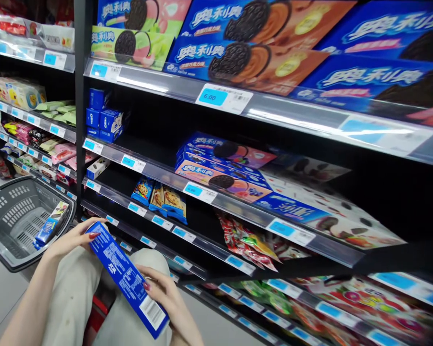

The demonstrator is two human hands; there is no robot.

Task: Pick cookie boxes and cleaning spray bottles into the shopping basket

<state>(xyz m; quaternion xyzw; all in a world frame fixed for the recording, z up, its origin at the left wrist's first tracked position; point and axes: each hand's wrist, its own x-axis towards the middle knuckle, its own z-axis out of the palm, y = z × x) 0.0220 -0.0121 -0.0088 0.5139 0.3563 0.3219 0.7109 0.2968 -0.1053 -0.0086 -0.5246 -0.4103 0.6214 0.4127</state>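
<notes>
A long blue cookie box [124, 276] is held slanted above my knees, its printed side with text and a white barcode facing up. My left hand [74, 239] grips its upper left end, thumb on the printed side. Around the lower right part, my right hand [162, 290] is closed, with its thumb on the near edge. To the left of my left hand sits a grey shopping basket [12, 235]. Inside the basket lies another blue and white cookie box [52, 223].
Shelves with price labels rise in front and to the right. Large blue Oreo boxes [234, 53] line the upper shelf; more cookie boxes [223, 168] lie on the one below. Small snack packs [166, 199] and red candy bags [243, 240] are lower down. A dark shelf post [82, 105] stands left.
</notes>
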